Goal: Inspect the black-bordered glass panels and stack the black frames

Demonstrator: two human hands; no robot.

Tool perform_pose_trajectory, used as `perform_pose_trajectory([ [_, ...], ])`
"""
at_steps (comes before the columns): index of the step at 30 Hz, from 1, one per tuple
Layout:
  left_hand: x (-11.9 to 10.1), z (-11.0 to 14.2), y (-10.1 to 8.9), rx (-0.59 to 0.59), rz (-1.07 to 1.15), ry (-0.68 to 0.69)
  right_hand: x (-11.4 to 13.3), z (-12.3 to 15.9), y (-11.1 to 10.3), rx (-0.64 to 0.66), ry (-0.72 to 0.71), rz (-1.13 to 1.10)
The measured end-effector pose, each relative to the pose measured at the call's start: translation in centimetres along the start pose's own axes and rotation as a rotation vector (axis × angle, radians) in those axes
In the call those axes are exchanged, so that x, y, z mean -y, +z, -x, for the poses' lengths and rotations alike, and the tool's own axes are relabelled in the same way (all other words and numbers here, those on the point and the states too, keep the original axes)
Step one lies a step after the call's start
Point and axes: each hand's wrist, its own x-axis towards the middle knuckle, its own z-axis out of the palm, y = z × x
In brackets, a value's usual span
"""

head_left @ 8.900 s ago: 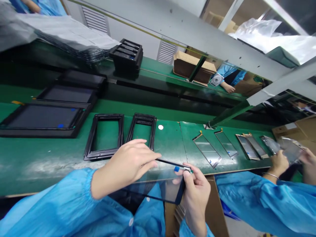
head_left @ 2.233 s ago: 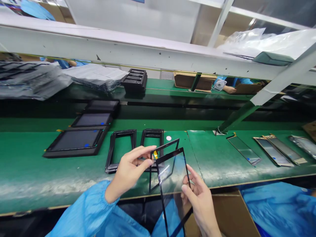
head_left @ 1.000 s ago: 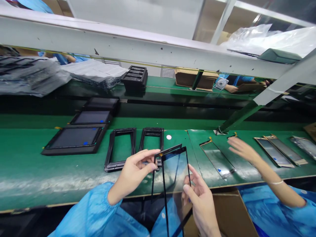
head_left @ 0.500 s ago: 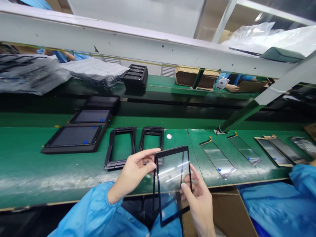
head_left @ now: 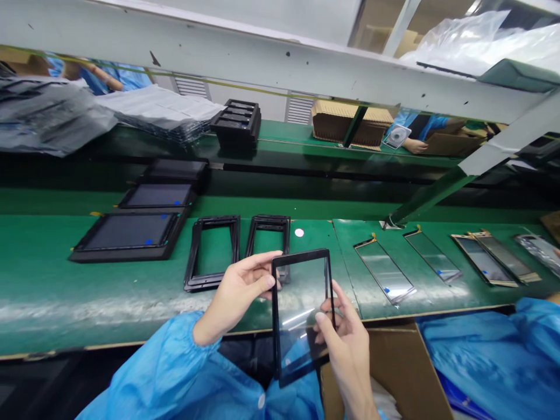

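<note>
Between my hands is a clear glass touch panel point(head_left: 300, 297) with a black border, held tilted above the bench's front edge. A thin black plastic frame point(head_left: 275, 332) lies against its back, showing along the left side. At the upper left edge, my left hand point(head_left: 245, 289) pinches the frame between thumb and fingers, touching the panel's border too. My right hand point(head_left: 343, 332) grips the right side, thumb on the glass and fingers behind, seen through it. Just beyond my hands lie two stacks of black frames, the left stack point(head_left: 190, 256) and the right stack point(head_left: 268, 220).
Black screen units point(head_left: 126, 230) rest on dark blocks at left. Loose glass panels point(head_left: 385, 271) with orange tabs lie right of centre. A slanted post point(head_left: 431, 198) rises from the green bench point(head_left: 109, 303). Below is a cardboard box point(head_left: 394, 361); a co-worker's blue sleeve point(head_left: 472, 350) is at right.
The glass panel and the frame, earlier offset with a gap at the left, now line up closely. My hands have come slightly closer together, and the view has shifted a little.
</note>
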Motion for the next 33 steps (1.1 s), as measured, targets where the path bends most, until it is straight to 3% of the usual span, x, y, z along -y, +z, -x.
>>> perform_pose_trajectory([
  [11, 0.0, 0.0, 0.4, -0.045, 0.007, -0.029, -1.0, 0.1, -0.2, -0.014, -0.022, 0.090],
  [17, -0.8, 0.5, 0.5, -0.014, -0.084, -0.046, -0.4, -1.2, -1.4, -0.064, -0.414, 0.447],
  [19, -1.0, 1.0, 0.5, 0.017, -0.155, -0.042, 0.9, -2.2, -1.7, -0.017, -0.377, 0.350],
  [23, -1.3, 2.0, 0.5, 0.041, -0.252, 0.024, 3.7, -3.7, -1.9, 0.151, -0.151, 0.156],
  [29, -1.9, 2.2, 0.4, 0.057, -0.294, 0.049, 4.8, -3.3, -1.2, 0.131, -0.151, 0.149],
  [33, -1.3, 2.1, -0.7, 0.071, -0.359, 0.030, 5.1, -2.7, -0.8, 0.099, -0.173, 0.159],
])
